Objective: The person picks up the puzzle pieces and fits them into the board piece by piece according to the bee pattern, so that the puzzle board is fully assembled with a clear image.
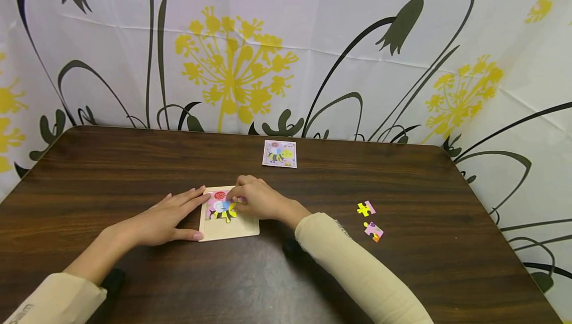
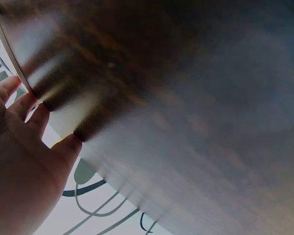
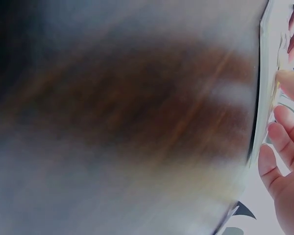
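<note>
The puzzle tray (image 1: 241, 230) lay on the counter (image 1: 447, 259) between the two hands. The left hand (image 1: 163, 221) was not grasping: its fingers reached out straight to the tray's left border and its thumb touched the near left corner, probably to stop the tray sliding. The right hand (image 1: 261, 200) bent over the tray's far right part, fingers and thumb close above the picture, as if working at a piece there; whether it pinched one or only pressed, I could not tell.

Two loose pieces, one mostly yellow (image 1: 364, 209) and one mostly pink (image 1: 373, 231), lay apart to the right of the tray, seemingly within easy reach. The picture card (image 1: 279, 154) lay beyond the tray, facing up, likely as a guide to the bee pattern.

The tray was square, of pale, smooth material like wood, its near part bare. The fitted pieces (image 1: 218, 206) showed a striped bee and a red round shape. The loose ones had knobbed, interlocking outlines. Dark, glossy wood grain ran beneath the tray; beyond it hung a creased flowered cloth (image 1: 330, 41).
</note>
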The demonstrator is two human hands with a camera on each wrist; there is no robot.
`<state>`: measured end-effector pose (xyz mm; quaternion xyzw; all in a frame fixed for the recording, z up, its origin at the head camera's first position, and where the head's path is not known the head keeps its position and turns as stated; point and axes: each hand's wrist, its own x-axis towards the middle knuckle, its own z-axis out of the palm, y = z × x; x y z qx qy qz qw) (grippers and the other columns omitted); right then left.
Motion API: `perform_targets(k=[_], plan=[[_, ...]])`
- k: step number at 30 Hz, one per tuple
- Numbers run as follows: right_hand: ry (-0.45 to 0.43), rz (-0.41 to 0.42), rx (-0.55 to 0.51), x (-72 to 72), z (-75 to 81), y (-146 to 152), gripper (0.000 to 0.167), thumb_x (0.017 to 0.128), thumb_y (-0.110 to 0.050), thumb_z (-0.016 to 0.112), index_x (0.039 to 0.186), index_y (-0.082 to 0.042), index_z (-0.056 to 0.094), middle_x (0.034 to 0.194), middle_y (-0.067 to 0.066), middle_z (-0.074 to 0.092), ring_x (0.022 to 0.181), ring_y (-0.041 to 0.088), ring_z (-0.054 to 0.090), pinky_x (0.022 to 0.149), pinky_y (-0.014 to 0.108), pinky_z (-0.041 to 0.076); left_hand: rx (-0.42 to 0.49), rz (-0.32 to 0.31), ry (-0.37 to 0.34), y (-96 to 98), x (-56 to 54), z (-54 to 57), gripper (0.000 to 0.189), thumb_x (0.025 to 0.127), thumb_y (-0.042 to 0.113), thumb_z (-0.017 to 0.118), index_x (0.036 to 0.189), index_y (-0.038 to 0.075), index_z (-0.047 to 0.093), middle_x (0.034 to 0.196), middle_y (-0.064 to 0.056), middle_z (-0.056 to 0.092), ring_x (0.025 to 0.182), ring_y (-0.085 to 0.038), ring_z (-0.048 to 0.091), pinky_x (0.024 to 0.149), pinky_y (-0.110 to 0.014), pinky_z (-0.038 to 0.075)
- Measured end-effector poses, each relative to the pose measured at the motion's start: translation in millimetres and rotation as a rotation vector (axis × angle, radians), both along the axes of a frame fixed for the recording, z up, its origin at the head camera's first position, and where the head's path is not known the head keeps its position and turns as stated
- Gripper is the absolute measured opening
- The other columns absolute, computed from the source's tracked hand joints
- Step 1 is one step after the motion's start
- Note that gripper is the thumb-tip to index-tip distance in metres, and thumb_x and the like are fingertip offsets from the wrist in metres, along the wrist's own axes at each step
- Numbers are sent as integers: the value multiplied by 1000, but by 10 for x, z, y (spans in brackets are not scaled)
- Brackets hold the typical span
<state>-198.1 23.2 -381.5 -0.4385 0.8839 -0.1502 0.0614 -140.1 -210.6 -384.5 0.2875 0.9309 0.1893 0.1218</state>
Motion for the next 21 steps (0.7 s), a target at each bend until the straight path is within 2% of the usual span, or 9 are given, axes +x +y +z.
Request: perform_targets(k=[21], plan=[[-27, 5, -19, -7, 9, 25, 22, 84, -14, 65, 106, -14, 68, 90, 1, 55, 81, 10, 46, 67, 20, 32, 3, 3, -2, -5, -9, -15, 88, 77, 59, 59, 140, 4, 33, 145, -22, 25, 130, -42, 23, 95, -68, 18]])
